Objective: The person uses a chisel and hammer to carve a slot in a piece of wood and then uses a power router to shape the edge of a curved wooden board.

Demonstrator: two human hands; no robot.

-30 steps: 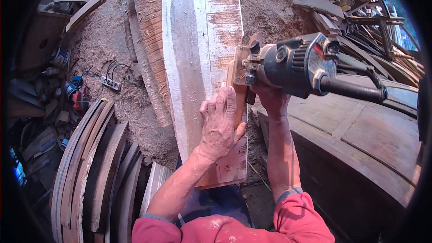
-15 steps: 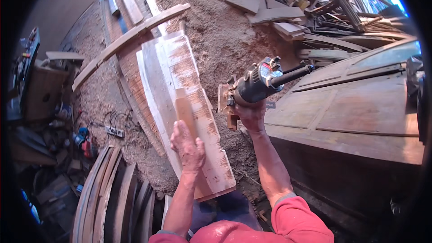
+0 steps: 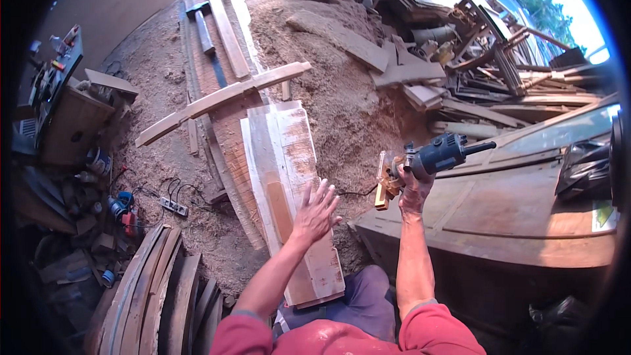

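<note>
Head view: half a second ago the left hand (image 3: pixel 315 217) lay on the wooden block (image 3: pixel 279 207); now it has come off to the block's right, over the right edge of the board (image 3: pixel 289 148), fingers spread and holding nothing, though whether the palm touches the board I cannot tell. The block lies flat on the board, just left of that hand. The right hand (image 3: pixel 414 192) is wrapped around the power tool (image 3: pixel 439 156) and has swung away from the board's edge, so the tool now hangs well apart from it, right of the left hand, before the panel (image 3: pixel 513 210). Counted: two hands, one power tool, one block, one board; beyond the left hand, one crossbar (image 3: pixel 223 100); left of it, one power strip (image 3: pixel 174 207); lower left, at least four curved planks (image 3: pixel 141 289), standing close together. As for containers, one can (image 3: pixel 98 162) sits far left of the left hand, its contents too small to tell; one black bag (image 3: pixel 584 169) lies on the panel, right of the right hand, its contents hidden.
</note>
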